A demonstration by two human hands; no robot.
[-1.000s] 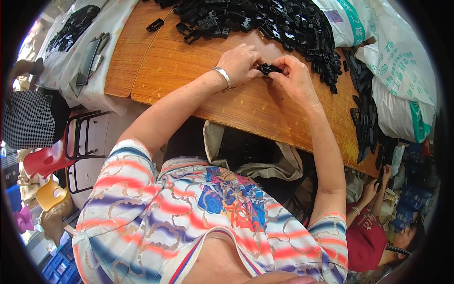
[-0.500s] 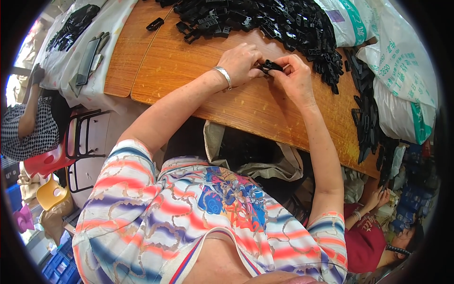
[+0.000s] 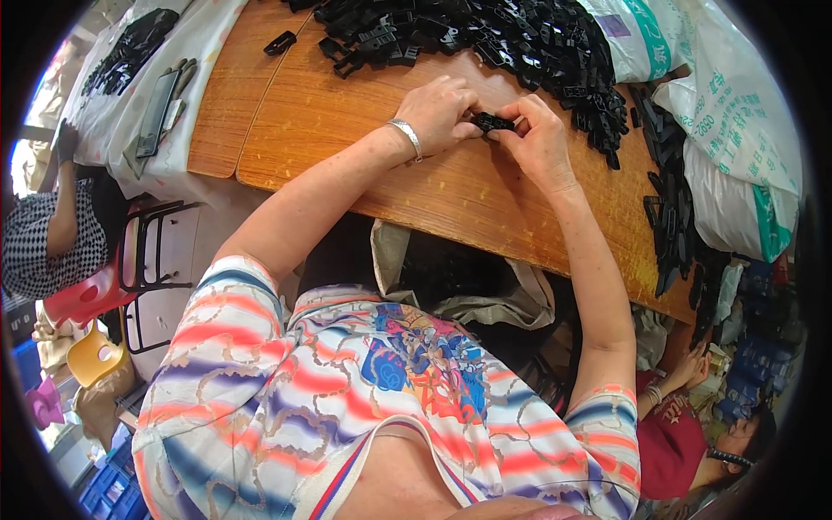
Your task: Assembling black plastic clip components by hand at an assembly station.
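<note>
Above the wooden table (image 3: 425,186) my two hands meet over a small black plastic part (image 3: 494,122). The thumb and fingers of my left hand (image 3: 438,114), with a silver bracelet at its wrist, pinch the part's left end. My right hand (image 3: 539,143) grips its right end between thumb and fingertips. The part lies roughly level between them, and its finer shape is partly covered by the fingers. Just beyond my hands spreads a large pile of similar black plastic parts (image 3: 520,48).
One loose black part (image 3: 280,42) lies at the table's far left. Long black strips (image 3: 667,208) line the right edge by white plastic bags (image 3: 737,139). An open sack (image 3: 529,303) hangs below the near edge. Two other people (image 3: 52,225) sit at left and right.
The black part has turned between my fingers and shows more of its length. My hands stay at nearly the same place over the table.
</note>
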